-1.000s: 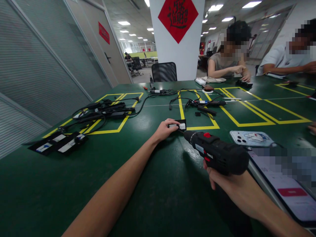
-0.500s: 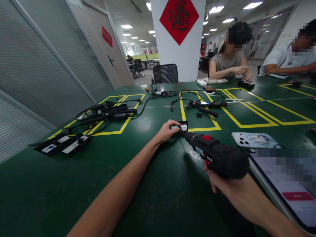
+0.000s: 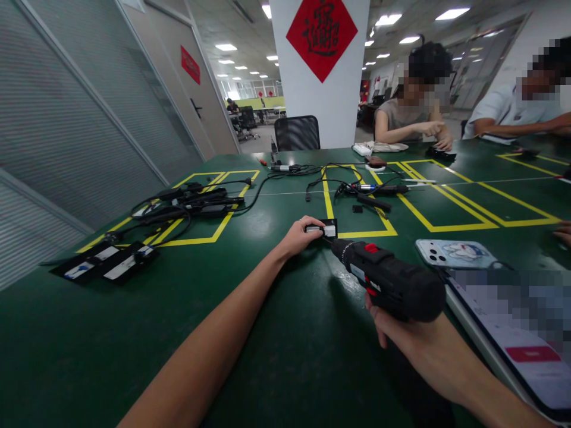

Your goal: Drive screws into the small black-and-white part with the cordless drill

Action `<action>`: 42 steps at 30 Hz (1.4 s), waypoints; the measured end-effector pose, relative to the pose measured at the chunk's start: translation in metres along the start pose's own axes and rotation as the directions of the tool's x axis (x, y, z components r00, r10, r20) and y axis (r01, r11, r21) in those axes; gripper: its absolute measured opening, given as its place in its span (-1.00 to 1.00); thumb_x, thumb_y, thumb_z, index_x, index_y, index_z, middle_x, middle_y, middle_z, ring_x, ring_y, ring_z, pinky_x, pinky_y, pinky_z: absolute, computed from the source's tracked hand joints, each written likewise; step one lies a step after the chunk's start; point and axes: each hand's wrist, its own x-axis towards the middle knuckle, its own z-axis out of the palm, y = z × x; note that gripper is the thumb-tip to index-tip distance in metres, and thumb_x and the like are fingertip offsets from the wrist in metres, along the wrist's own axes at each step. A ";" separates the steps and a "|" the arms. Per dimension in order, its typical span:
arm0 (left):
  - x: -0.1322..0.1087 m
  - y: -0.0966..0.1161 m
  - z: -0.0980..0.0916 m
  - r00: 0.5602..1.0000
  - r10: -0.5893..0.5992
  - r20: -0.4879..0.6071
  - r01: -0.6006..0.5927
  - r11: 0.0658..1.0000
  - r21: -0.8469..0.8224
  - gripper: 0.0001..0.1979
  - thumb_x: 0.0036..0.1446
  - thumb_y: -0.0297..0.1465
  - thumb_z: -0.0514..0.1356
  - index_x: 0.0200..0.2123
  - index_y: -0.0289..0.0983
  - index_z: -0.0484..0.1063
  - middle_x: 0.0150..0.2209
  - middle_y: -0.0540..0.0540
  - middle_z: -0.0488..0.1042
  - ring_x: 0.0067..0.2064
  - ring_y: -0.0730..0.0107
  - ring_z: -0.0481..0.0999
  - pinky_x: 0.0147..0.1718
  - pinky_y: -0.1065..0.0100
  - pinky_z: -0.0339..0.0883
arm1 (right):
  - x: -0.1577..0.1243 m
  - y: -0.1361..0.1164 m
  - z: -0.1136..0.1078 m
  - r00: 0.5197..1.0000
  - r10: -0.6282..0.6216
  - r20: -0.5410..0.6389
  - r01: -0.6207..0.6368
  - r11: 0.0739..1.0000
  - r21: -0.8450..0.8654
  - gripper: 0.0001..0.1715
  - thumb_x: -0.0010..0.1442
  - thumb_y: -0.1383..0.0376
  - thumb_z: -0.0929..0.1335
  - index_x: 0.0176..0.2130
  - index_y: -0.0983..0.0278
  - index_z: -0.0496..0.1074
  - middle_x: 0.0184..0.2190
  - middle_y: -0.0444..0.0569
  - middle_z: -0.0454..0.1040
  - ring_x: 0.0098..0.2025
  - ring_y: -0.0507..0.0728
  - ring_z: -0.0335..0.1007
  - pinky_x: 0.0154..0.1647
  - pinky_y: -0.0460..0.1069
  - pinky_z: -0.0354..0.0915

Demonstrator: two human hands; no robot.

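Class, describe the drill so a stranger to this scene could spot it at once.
Over the green table, find the person's right hand, lower right. It grips the drill, whose nose points toward the left hand. Its bulky black body with red parts sets it apart from the flat, pale-blue phone nearby.

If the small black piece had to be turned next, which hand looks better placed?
Probably the left hand: it holds the small black piece, whereas the right hand is occupied, wrapped around the drill.
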 end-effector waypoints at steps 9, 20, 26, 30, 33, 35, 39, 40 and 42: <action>0.001 0.000 0.000 1.000 -0.006 0.002 0.006 1.000 -0.002 -0.77 0.02 -0.36 0.20 -0.21 -0.22 0.51 -0.18 -0.06 0.46 -0.11 0.26 0.44 -0.06 0.26 0.29 | 0.000 0.001 0.000 1.000 -0.015 -0.012 0.015 1.000 -0.012 -0.76 0.09 0.19 0.28 -0.53 0.25 0.35 -0.46 -0.03 0.48 -0.36 0.14 0.42 -0.52 -0.07 0.26; 0.001 -0.002 0.001 1.000 0.006 0.000 -0.006 1.000 -0.028 -0.76 0.02 -0.34 0.21 -0.20 -0.22 0.51 -0.17 -0.07 0.45 -0.13 0.28 0.44 -0.08 0.27 0.28 | 0.000 -0.002 -0.003 0.999 -0.050 -0.021 0.049 0.998 -0.036 -0.75 0.08 0.20 0.29 -0.55 0.25 0.36 -0.46 -0.01 0.48 -0.30 0.17 0.45 -0.46 -0.04 0.32; 0.001 -0.006 0.002 1.000 0.010 -0.003 -0.010 0.999 -0.037 -0.76 0.03 -0.34 0.21 -0.20 -0.22 0.50 -0.17 -0.07 0.46 -0.14 0.28 0.44 -0.10 0.29 0.29 | -0.001 0.001 -0.002 1.000 -0.019 0.006 0.019 1.000 0.018 -0.78 0.09 0.22 0.29 -0.53 0.24 0.39 -0.48 -0.03 0.48 -0.33 0.15 0.45 -0.47 -0.05 0.31; 0.001 -0.006 0.002 1.000 0.020 -0.007 -0.020 0.999 -0.041 -0.77 0.03 -0.34 0.21 -0.21 -0.23 0.51 -0.17 -0.07 0.46 -0.14 0.28 0.44 -0.09 0.29 0.29 | 0.000 0.001 -0.001 0.999 0.021 0.040 -0.023 0.999 0.037 -0.78 0.09 0.20 0.29 -0.51 0.24 0.39 -0.45 -0.03 0.50 -0.33 0.15 0.45 -0.48 -0.05 0.31; 0.002 -0.006 0.002 1.000 0.026 -0.011 -0.026 0.999 -0.042 -0.77 0.03 -0.33 0.21 -0.20 -0.23 0.51 -0.17 -0.07 0.45 -0.13 0.28 0.44 -0.09 0.29 0.29 | 0.000 0.000 -0.002 0.999 0.010 0.032 -0.011 0.999 0.031 -0.81 0.09 0.21 0.29 -0.48 0.24 0.40 -0.42 -0.02 0.51 -0.32 0.15 0.45 -0.45 -0.04 0.32; 0.002 -0.006 0.002 1.000 0.028 -0.012 -0.029 0.999 -0.040 -0.76 0.02 -0.33 0.21 -0.21 -0.22 0.51 -0.18 -0.07 0.45 -0.13 0.28 0.44 -0.09 0.28 0.28 | -0.001 -0.001 -0.003 1.000 -0.005 0.022 0.004 1.000 0.026 -0.82 0.09 0.22 0.29 -0.45 0.25 0.41 -0.42 -0.02 0.50 -0.33 0.15 0.45 -0.45 -0.04 0.32; 0.002 -0.006 0.003 0.999 0.034 -0.013 -0.034 0.999 -0.038 -0.77 0.02 -0.35 0.21 -0.21 -0.23 0.51 -0.19 -0.07 0.46 -0.13 0.28 0.44 -0.08 0.28 0.27 | -0.001 0.002 -0.004 1.000 -0.024 0.016 0.024 1.000 0.009 -0.82 0.10 0.22 0.29 -0.43 0.24 0.42 -0.44 -0.02 0.50 -0.35 0.14 0.45 -0.46 -0.04 0.32; 0.002 -0.006 0.003 0.999 0.034 -0.014 -0.034 0.999 -0.039 -0.77 0.02 -0.35 0.21 -0.21 -0.23 0.51 -0.19 -0.07 0.46 -0.12 0.28 0.44 -0.08 0.28 0.27 | 0.000 0.003 -0.003 0.999 -0.028 0.019 0.028 1.000 0.010 -0.82 0.11 0.22 0.29 -0.43 0.24 0.42 -0.44 -0.02 0.50 -0.35 0.14 0.45 -0.46 -0.04 0.32; 0.002 -0.007 0.003 0.999 0.032 -0.015 -0.033 0.999 -0.040 -0.77 0.02 -0.35 0.21 -0.21 -0.23 0.51 -0.19 -0.07 0.46 -0.13 0.28 0.44 -0.08 0.28 0.27 | 0.001 0.006 -0.002 0.999 -0.030 0.028 0.030 0.999 0.020 -0.81 0.12 0.22 0.28 -0.42 0.24 0.43 -0.43 -0.02 0.50 -0.33 0.15 0.46 -0.46 -0.05 0.32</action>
